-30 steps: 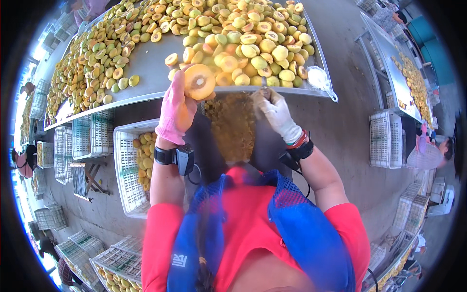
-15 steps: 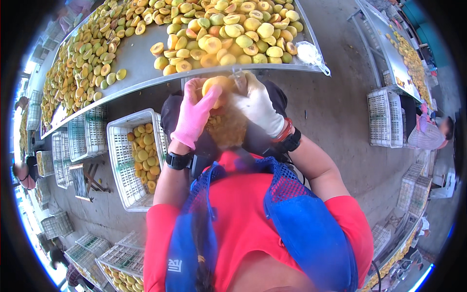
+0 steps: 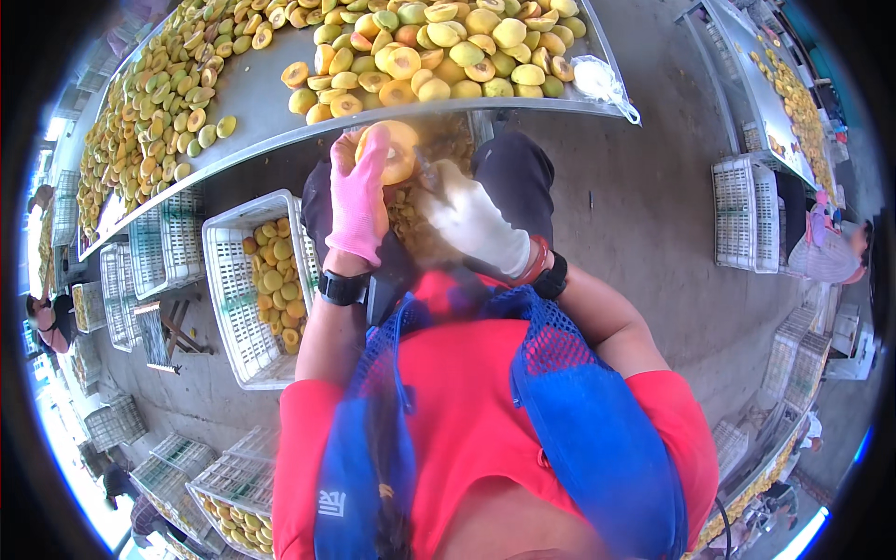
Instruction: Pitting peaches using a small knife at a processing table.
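My left hand (image 3: pixel 362 201), in a pink glove, grips a yellow peach half (image 3: pixel 399 152) with its cut face turned up toward me. Just to the right, my right hand (image 3: pixel 476 222) in a white glove is closed around a small metal tool (image 3: pixel 426 174); its tip lies close to the fruit, and blur hides its exact shape. Both hands are over my lap, in front of the metal table's edge (image 3: pixel 280 142). Below and between them a blurred heap of yellowish pieces (image 3: pixel 407 220) shows. On the table lies a pile of peach halves (image 3: pixel 448 56).
A white plastic crate (image 3: pixel 245 327) with peach halves (image 3: pixel 275 280) stands at my left. A white plastic bag (image 3: pixel 597 78) lies at the table's right corner. More crates (image 3: pixel 747 215) and another fruit-covered table (image 3: pixel 784 93) are at right, where a person (image 3: pixel 826 247) sits.
My right hand has drawn back down and left from the fruit with the tool. My left hand has raised the peach half slightly and tipped its cut face into view.
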`<state>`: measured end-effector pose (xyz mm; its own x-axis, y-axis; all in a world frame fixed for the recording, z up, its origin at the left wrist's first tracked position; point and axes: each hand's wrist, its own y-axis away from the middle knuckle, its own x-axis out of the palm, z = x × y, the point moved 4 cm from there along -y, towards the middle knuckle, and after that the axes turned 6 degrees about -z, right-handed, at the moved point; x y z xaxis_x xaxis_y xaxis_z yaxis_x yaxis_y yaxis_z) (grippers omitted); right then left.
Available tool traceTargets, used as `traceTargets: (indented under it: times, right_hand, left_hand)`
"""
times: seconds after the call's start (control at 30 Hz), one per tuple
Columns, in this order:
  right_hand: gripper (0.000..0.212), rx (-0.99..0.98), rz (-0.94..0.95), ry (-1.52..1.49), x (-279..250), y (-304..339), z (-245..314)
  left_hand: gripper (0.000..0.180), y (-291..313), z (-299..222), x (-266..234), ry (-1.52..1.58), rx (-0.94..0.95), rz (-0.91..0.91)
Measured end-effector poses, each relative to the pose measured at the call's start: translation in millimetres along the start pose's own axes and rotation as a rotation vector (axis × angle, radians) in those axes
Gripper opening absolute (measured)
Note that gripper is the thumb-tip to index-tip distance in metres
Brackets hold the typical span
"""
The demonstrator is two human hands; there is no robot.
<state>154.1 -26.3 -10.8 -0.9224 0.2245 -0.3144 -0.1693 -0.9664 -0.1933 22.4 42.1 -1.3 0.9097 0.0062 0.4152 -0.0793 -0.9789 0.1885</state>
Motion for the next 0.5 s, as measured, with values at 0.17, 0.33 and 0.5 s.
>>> traceTargets:
  times: [0.17,0.33,0.5]
  right_hand:
    - [0.021,-0.159,0.035,0.090,0.8,3.7,-3.4]
    - [0.021,-0.070,-0.005,-0.005,0.2,3.7,-8.1]
    - [0.019,0.103,0.008,-0.102,-4.4,4.5,-8.5]
  left_hand:
    - [0.033,0.0,3.1,0.1,-0.219,0.227,-0.003]
    - [0.045,2.0,4.9,15.6,-0.317,0.229,-0.016]
    - [0.045,0.5,11.7,16.2,-0.250,0.176,0.080]
